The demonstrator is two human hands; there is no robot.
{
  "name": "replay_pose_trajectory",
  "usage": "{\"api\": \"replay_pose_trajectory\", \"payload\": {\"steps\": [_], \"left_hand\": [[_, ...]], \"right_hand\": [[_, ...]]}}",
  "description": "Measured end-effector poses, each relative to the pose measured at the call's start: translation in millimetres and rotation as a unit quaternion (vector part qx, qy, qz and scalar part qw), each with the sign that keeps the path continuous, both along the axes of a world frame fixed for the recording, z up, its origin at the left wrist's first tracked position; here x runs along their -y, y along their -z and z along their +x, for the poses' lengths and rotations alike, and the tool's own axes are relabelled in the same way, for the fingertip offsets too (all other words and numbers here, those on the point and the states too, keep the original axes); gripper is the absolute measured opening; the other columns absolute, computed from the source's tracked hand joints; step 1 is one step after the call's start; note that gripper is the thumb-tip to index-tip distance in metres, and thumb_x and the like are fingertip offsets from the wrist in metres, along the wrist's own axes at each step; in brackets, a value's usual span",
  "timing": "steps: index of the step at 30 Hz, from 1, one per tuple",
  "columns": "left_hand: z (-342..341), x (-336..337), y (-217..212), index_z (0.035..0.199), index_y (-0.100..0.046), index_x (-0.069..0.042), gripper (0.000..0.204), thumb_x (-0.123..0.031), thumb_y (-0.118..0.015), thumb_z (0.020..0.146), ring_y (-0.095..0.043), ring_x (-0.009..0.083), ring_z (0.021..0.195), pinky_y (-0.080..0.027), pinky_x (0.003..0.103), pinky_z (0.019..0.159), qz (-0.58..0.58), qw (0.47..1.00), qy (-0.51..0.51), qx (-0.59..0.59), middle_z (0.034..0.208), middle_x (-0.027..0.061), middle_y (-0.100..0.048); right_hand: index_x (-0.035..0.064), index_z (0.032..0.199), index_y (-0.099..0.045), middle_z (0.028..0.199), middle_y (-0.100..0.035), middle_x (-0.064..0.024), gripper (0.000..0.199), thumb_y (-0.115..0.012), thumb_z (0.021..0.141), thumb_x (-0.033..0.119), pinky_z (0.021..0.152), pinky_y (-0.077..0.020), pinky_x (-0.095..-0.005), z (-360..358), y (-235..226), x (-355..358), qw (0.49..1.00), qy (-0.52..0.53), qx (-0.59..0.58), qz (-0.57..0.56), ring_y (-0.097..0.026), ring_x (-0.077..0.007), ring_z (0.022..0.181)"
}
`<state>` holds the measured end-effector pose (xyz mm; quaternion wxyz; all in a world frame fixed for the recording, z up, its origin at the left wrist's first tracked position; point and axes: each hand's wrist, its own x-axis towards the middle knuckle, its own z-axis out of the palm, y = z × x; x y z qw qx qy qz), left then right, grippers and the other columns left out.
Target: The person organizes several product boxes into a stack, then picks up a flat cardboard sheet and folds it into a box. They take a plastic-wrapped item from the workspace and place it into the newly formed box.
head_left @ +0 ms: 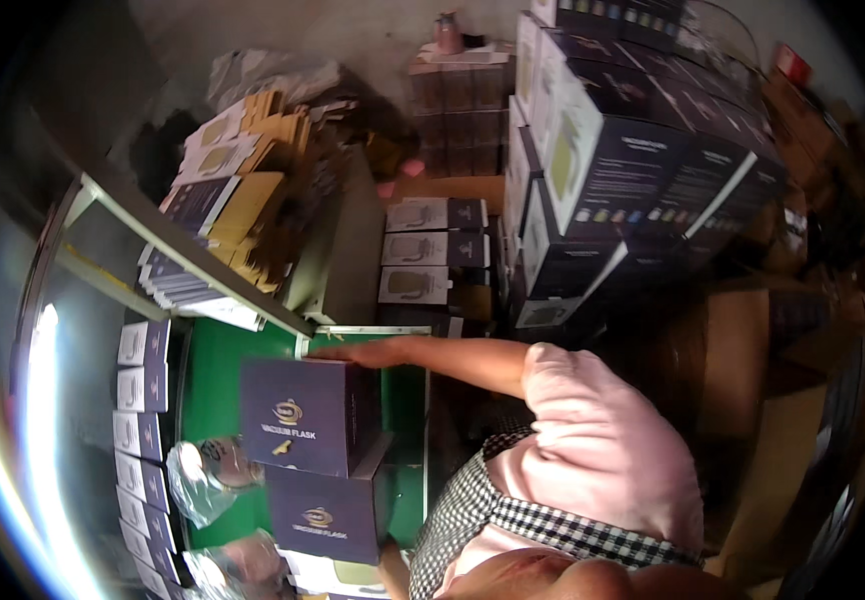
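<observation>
1. Purple cardboard marks the two boxes at the middle of the green bench (211, 400); the upper purple box (305, 415) sits on the lower purple box (328, 518), shifted up and to the left of it, each with a gold emblem on its face.
2. One hand (353, 352) lies flat along the far top edge of the upper purple box, fingers stretched out and pointing left, touching the box rather than gripping it; its bare forearm runs back to a pink short sleeve (603, 440) worn over a black-and-white checked garment (493, 510); which of the person's hands it is I cannot tell, though the arm comes in from the right.
3. No second hand can be made out; a bit of skin shows at the bottom edge just beside the lower purple box, too hidden to tell what it is.
4. Left of the two boxes, clear plastic bags (203, 480) lie crumpled on the bench; a column of small white-and-purple cartons (141, 400) lines the bench's left edge.
5. Beyond the bench, flattened box blanks (223, 200), yellow-brown and purple, are heaped on a metal shelf (193, 255); a tall stack of dark boxes (633, 160) stands at the upper right, with more cartons on the floor between.
</observation>
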<state>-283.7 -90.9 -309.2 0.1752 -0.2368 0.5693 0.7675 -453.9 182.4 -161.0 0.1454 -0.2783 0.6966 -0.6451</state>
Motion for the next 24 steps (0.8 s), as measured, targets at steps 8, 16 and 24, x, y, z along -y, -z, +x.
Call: {"api": "replay_pose_trajectory", "payload": {"steps": [8,16,24], "left_hand": [[-165,-86,-259,0.137,-0.049,-0.006,0.063,-0.039,-0.066,0.086,-0.051,0.0277,0.124,-0.044,0.037,0.102,-0.246,0.848,0.149,-0.446,0.139,0.0151,-0.050],[-220,-377,-523,0.135,-0.052,-0.007,0.064,-0.033,-0.075,0.082,-0.052,0.0289,0.124,-0.045,0.038,0.101,-0.532,0.387,0.183,-0.731,0.140,0.0169,-0.050],[-186,-657,-524,0.142,-0.044,-0.006,0.072,-0.057,-0.046,0.092,-0.039,0.0339,0.135,-0.033,0.046,0.111,-0.014,0.767,0.352,-0.536,0.146,0.0182,-0.043]], "right_hand": [[0.0070,0.148,-0.033,0.151,-0.038,-0.0134,0.057,-0.054,0.096,0.015,0.109,-0.0360,-0.0341,155,-228,-188,0.823,0.445,-0.335,0.113,-0.040,-0.0235,0.137],[-0.0008,0.105,-0.063,0.103,-0.068,-0.0145,0.036,-0.038,0.098,0.026,0.082,-0.0553,-0.0407,253,-443,-362,0.736,0.565,-0.305,-0.214,-0.066,-0.0257,0.091],[0.0039,0.109,-0.062,0.107,-0.066,-0.0099,0.043,-0.052,0.092,0.043,0.085,-0.0494,-0.0345,276,-402,-711,0.782,0.565,-0.220,0.145,-0.061,-0.0195,0.090]]}}
